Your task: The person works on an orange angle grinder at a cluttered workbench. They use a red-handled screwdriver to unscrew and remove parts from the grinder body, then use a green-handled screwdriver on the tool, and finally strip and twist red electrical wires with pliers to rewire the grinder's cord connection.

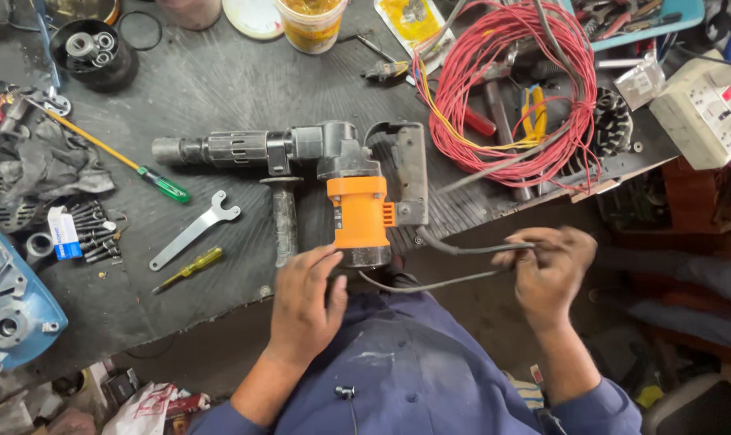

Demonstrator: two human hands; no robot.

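We look down on a dark worktop [220, 80] where a rotary hammer drill [341, 173] lies along the near edge, its orange motor housing [359, 211] pointing toward us and its dark chuck end toward the left. Our left hand [305, 302] rests against the bottom of the orange housing at the worktop's near edge, fingers spread and curved loosely on it rather than clamped. Our right hand [552, 266], off the near edge to the right, has its grip closed on the drill's grey power cord [462, 250], which loops from the tool's handle to the fingers and back. Left of the drill, on the worktop, lie a flat metal spanner [192, 229], a small yellow screwdriver [190, 268] and a green-handled screwdriver [120, 157]. Near the far right corner sits a coil of red wire [502, 93]; at the left edge a blue tool housing [11, 298] shows in part.
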